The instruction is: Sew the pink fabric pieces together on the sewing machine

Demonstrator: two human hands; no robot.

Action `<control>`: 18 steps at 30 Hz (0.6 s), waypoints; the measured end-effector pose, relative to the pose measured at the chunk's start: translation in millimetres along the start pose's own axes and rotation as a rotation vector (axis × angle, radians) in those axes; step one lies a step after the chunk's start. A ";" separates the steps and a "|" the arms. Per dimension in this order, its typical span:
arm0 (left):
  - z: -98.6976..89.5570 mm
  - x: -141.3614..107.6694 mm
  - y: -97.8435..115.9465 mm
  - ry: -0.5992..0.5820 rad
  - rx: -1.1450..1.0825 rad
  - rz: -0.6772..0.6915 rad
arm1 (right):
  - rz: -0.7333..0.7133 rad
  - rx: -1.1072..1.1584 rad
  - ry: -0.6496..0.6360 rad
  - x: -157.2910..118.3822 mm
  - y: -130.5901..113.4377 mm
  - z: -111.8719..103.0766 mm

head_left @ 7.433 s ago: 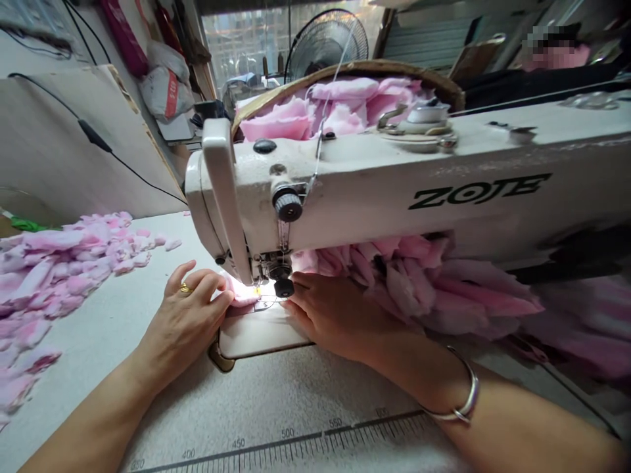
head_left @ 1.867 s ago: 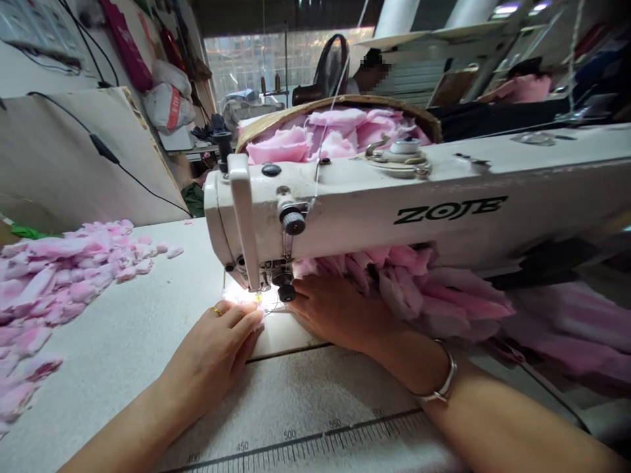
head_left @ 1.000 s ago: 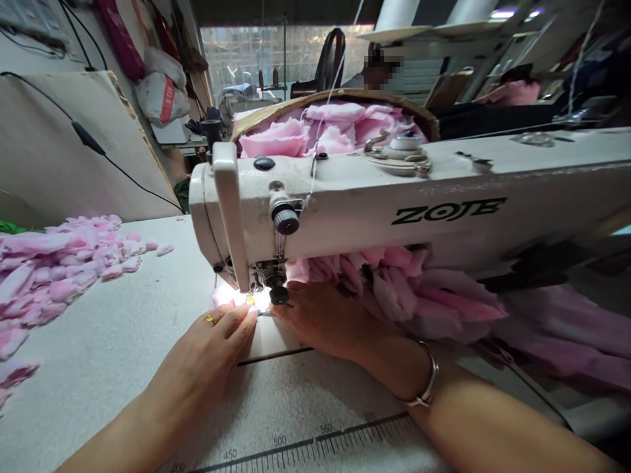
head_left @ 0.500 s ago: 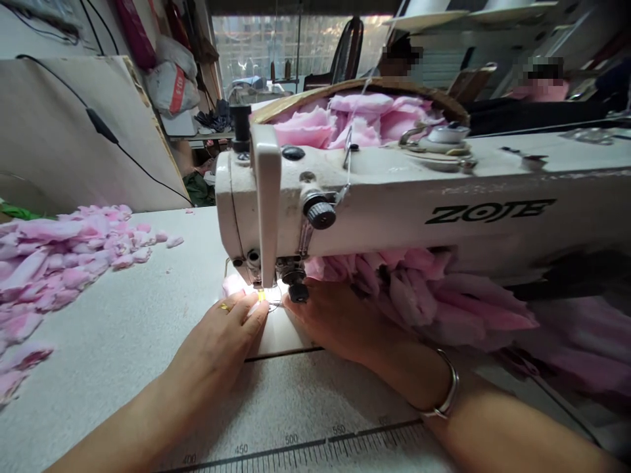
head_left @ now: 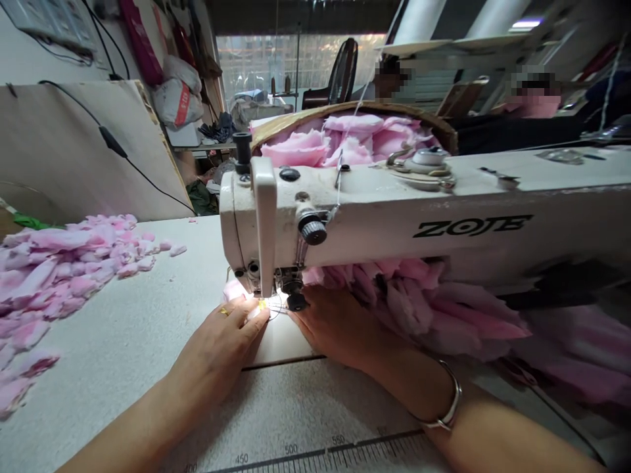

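Tabletop (head_left: 148, 322) (wide) — beside left hand (head_left: 215, 345)

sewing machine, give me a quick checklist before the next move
1. Needle area lit: ok, brightly.
2. Left hand at cloth: ok, fingertips right by it.
3. Left fingers clear of needle: cannot tell, glare.
4. Right hand hold: cannot tell, fingertips hidden.
5. Ruffles clear of right hand: not ok, bunched close behind it.
6. Pile clear of left hand: ok, set apart.
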State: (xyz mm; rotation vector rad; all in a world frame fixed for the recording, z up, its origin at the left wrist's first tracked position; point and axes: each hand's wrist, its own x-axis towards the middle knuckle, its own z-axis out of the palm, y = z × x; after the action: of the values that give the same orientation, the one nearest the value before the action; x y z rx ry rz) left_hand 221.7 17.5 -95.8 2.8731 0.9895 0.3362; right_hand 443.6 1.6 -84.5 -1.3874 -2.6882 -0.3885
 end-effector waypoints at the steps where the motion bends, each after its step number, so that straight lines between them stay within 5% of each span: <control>1: -0.3 -0.3 0.4 0.009 -0.004 0.002 | 0.005 0.004 0.001 -0.4 0.2 -0.3; 18: -3.9 -1.4 3.4 0.089 -0.035 -0.039 | 0.086 0.042 -0.018 1.8 0.5 -9.2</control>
State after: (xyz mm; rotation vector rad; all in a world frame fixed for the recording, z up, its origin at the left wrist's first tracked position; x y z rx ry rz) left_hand 221.8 14.0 -91.8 2.8258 1.0411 0.4776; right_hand 442.7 0.8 -75.1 -1.4961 -2.6236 -0.3117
